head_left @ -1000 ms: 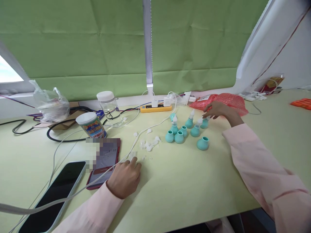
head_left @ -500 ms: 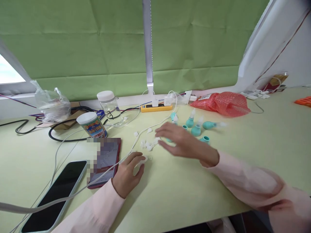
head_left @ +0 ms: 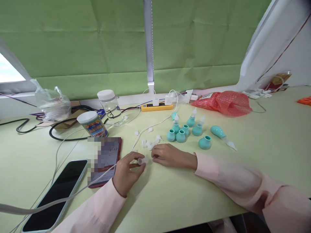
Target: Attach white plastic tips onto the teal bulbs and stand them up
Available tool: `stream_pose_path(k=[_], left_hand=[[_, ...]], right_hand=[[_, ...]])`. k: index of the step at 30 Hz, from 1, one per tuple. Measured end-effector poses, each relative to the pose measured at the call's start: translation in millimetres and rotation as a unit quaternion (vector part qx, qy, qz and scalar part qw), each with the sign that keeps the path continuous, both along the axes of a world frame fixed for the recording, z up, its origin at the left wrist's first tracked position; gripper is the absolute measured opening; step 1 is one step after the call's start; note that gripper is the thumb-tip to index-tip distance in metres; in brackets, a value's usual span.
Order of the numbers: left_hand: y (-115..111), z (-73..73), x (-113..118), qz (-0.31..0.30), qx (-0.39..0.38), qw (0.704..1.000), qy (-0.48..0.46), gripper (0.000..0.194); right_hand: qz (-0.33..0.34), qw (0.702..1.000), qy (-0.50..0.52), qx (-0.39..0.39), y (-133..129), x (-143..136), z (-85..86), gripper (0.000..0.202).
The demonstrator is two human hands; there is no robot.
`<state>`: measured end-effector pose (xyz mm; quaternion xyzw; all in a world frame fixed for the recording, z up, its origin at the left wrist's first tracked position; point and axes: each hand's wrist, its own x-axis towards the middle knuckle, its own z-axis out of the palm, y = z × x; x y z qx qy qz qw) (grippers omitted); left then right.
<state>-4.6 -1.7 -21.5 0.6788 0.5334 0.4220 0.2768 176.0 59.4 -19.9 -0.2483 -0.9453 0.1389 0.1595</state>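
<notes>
Right hand (head_left: 173, 156) moved leftward | clear tube (head_left: 143, 160) | pinched in left hand (head_left: 126, 171)

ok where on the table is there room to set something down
Bare table shows at the near edge between the left sleeve and right sleeve. Another patch lies right of the lying bulb, in front of the red bag. It's crowded around the upright bulbs, white pieces near the right hand, and phones, tub and cables at left.
</notes>
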Motion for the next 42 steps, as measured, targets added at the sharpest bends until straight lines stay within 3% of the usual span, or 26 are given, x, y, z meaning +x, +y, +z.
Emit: stream_pose_path(k=[3, 7, 12, 18, 31, 35, 42], left_hand=[[0.9, -0.4, 0.3, 0.007, -0.077, 0.993, -0.085, 0.021], [1.6, 1.5, 2.0, -0.005, -0.125, 0.980, -0.156, 0.025], [2.0, 2.6, 2.8, -0.006, -0.137, 0.973, -0.187, 0.027], [1.5, 0.7, 1.6, -0.005, -0.131, 0.971, -0.199, 0.026], [-1.3, 2.6, 3.7, 0.012, -0.125, 0.970, -0.209, 0.025], [-1.8, 2.0, 3.9, 0.021, -0.125, 0.967, -0.221, 0.025], [-2.2, 0.5, 3.6, 0.038, -0.103, 0.966, -0.236, 0.026]], right_hand=[[-0.035, 0.980, 0.138, -0.142, -1.9, -2.8, -2.3, 0.013], [-0.067, 0.911, 0.274, -0.302, -5.5, -7.8, -5.5, 0.017], [-0.075, 0.881, 0.317, -0.342, -10.9, -9.7, -1.8, 0.019], [-0.054, 0.901, 0.323, -0.285, -18.6, -9.8, 2.8, 0.017], [-0.014, 0.935, 0.353, -0.008, -21.5, -14.2, -4.1, 0.014], [0.030, 0.932, 0.350, 0.095, -20.7, -14.7, -9.6, 0.014], [0.018, 0.926, 0.370, 0.072, -25.2, -17.3, -10.4, 0.018]])
